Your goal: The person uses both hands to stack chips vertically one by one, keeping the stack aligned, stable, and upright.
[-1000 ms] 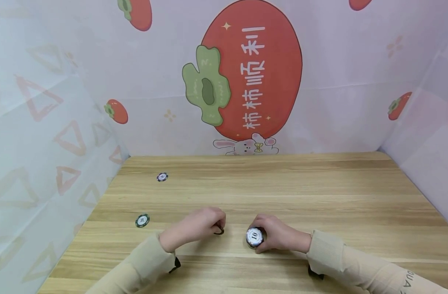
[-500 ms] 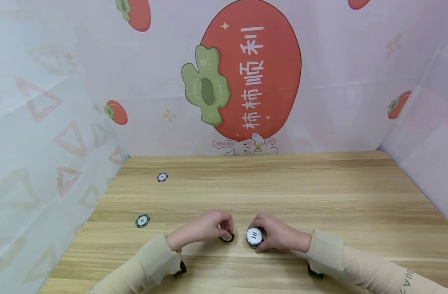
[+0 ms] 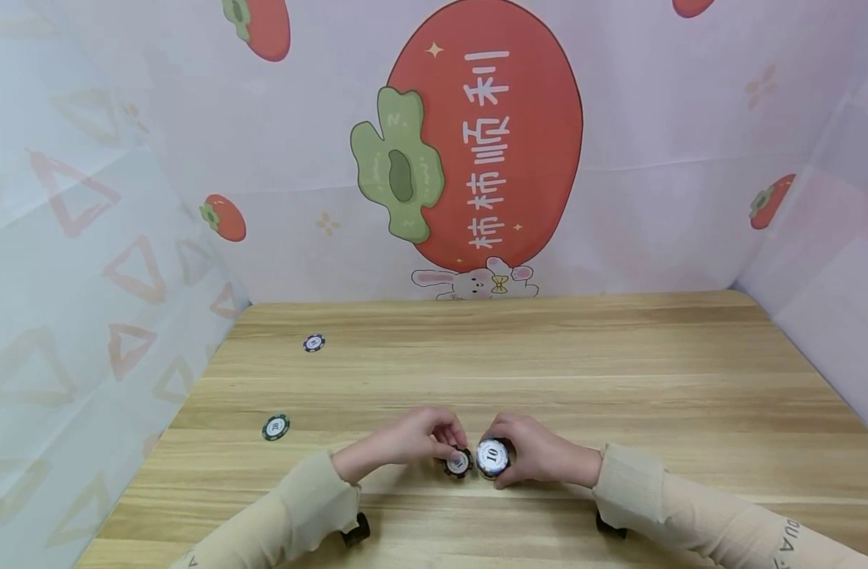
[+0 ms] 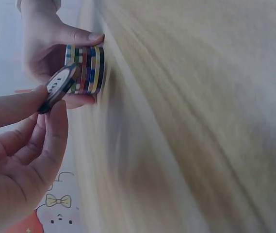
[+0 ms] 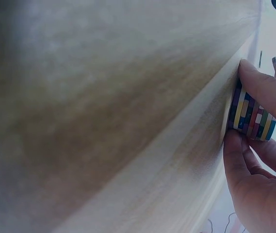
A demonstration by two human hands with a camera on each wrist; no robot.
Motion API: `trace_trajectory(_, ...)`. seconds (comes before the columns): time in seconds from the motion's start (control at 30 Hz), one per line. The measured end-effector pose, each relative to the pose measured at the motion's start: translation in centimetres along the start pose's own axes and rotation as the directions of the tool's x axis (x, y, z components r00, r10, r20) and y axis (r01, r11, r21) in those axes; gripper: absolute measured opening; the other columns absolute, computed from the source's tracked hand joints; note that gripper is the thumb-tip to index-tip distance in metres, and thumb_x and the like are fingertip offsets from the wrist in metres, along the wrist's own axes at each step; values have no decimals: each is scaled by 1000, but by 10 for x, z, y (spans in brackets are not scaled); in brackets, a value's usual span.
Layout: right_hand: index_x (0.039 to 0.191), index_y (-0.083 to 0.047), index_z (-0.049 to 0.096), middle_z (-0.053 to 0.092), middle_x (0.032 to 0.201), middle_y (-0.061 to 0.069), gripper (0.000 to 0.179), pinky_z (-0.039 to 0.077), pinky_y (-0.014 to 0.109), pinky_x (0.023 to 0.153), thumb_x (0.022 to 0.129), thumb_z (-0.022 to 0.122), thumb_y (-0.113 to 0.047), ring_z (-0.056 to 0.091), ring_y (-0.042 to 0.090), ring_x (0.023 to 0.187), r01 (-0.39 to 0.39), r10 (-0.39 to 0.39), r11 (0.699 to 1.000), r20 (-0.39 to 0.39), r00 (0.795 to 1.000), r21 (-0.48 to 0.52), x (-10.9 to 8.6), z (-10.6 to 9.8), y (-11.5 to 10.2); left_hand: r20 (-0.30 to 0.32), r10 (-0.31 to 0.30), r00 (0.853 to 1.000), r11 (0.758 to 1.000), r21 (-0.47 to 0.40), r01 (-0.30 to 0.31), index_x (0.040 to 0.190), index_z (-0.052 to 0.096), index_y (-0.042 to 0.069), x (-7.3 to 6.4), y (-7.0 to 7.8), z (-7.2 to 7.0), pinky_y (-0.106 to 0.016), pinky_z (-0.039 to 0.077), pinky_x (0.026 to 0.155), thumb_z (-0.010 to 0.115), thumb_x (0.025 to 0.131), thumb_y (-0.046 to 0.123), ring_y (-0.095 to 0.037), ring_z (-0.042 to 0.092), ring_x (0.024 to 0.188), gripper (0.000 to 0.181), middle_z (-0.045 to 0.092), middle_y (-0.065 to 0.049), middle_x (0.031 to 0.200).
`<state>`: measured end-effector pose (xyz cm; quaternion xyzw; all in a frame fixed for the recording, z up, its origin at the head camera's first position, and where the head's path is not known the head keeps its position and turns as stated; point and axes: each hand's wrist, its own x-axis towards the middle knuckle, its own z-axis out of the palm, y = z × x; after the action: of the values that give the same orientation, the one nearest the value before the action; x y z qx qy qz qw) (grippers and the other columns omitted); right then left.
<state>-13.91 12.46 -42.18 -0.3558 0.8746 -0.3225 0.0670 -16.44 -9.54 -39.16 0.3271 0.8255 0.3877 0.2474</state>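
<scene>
My left hand [image 3: 425,436] pinches a black-edged poker chip [image 3: 458,463] between thumb and fingers. In the left wrist view this chip [image 4: 59,88] is tilted in front of the stack, raised off the table. My right hand [image 3: 537,452] grips the sides of a stack of poker chips [image 3: 492,457], whose white top chip reads 10. Seen from the right wrist, the stack [image 5: 251,114] stands on the table with several coloured layers, the thumb [image 5: 268,90] on one side and fingers on the other. Whether the held chip touches the stack I cannot tell.
A green-edged chip [image 3: 276,427] lies flat on the left part of the wooden table [image 3: 619,363]. Farther back is another chip [image 3: 315,343] with a dark and pale rim. A printed cloth backdrop [image 3: 640,103] rises behind the table's far edge.
My left hand has moved right with the chip, bringing it beside the stack and turning its face more upward. My right hand and the stack have stayed in place.
</scene>
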Motion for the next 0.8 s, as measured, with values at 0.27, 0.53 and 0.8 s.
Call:
trace_trajectory(0.27,92,-8,64,55,87,-6,42,45,21,73,56,84,-13,51,5,80,-9,9,1000,-7,1000,-2,-1,4,-1,23,-96,995,964,-247,99,91,58,-6,2,0,10,-28,52,60,64,80,-1,-8,55,68,14,58,-4,78)
trace_trajectory(0.53,92,-9,64,55,87,-7,41,45,21,73,56,84,-13,51,5,80,-23,23,1000,-1,1000,14,0,6,-2,45,-147,988,874,-463,151,99,53,-15,3,-6,17,-26,53,65,56,81,-10,-11,57,66,19,57,-10,81)
trace_trajectory(0.8,93,-8,64,54,88,-7,41,46,22,73,57,84,-14,51,5,81,-41,41,999,17,999,18,0,6,-3,35,-193,980,798,-576,178,104,49,-16,3,-8,23,-24,52,68,53,82,-10,-10,57,66,23,54,-6,82)
